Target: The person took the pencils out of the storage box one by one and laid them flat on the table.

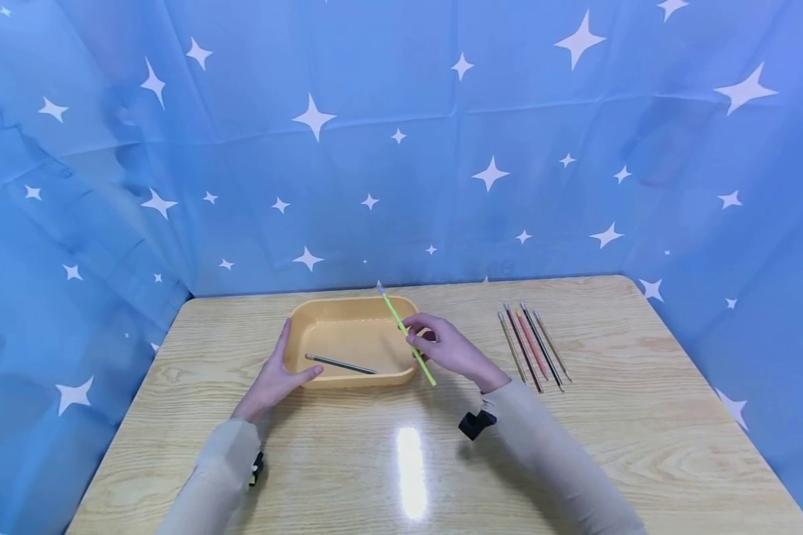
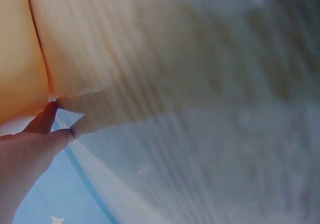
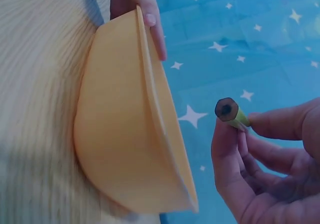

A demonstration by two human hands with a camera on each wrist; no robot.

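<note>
Blue cloth patterned with white stars (image 1: 313,117) backs a wood-grain desk (image 1: 348,453). From the head camera, a person's right hand (image 1: 442,345) pinches a green pencil (image 1: 392,311) aslant across the right end of a yellow tray (image 1: 355,381); a loosened pinch there could drop it astride the rim or onto the desk. One dark pencil (image 1: 341,364) lies inside. More pencils (image 1: 533,345) lie side by side near the right sleeve (image 1: 549,438), which could nudge them if it swings outward. From the left wrist, the left hand (image 2: 35,144) is spread against the tray; uneven pressure could slide it. From the right wrist, the pencil's blunt end shows held apart from the tray wall, and a low pass could knock it on the rim.
</note>
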